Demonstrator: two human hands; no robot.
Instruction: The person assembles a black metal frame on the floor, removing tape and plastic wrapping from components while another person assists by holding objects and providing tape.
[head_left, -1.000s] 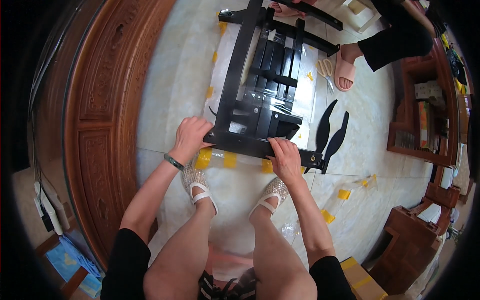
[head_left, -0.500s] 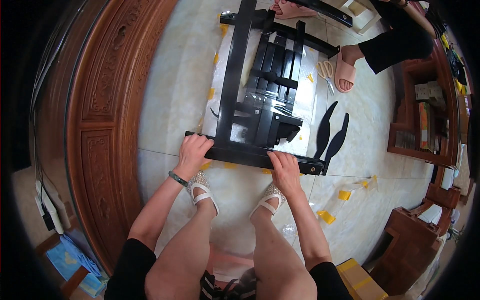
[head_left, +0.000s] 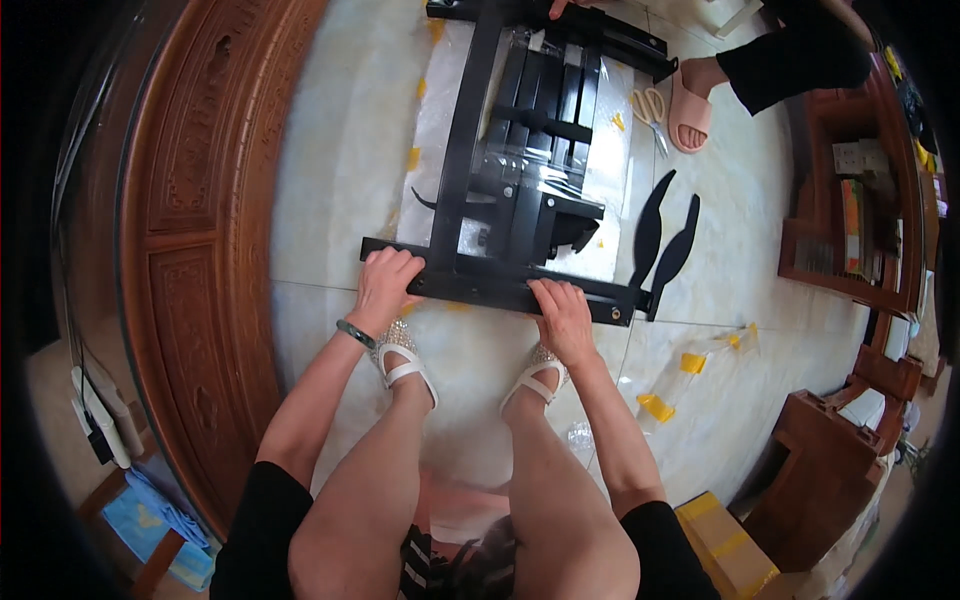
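Note:
A black metal frame (head_left: 470, 150) lies on the pale tiled floor, with several black slats (head_left: 545, 110) and clear plastic wrap inside it. Its near crossbar (head_left: 490, 285) runs left to right just above my feet. My left hand (head_left: 385, 285) grips the left part of that crossbar. My right hand (head_left: 562, 308) grips it right of the middle. At the far end another person's hand (head_left: 570, 6) rests on the frame's top bar.
Two curved black pieces (head_left: 665, 240) lie right of the frame. Scissors (head_left: 650, 108) lie by another person's sandalled foot (head_left: 690, 95). Yellow tape bits (head_left: 655, 405) dot the floor. Carved wooden furniture (head_left: 190, 250) stands left, shelves (head_left: 850, 220) right, a cardboard box (head_left: 725, 545) lower right.
The frame's near crossbar has slid toward me with both hands on it, covering the yellow tape that showed beneath it. My hands kept their grip throughout.

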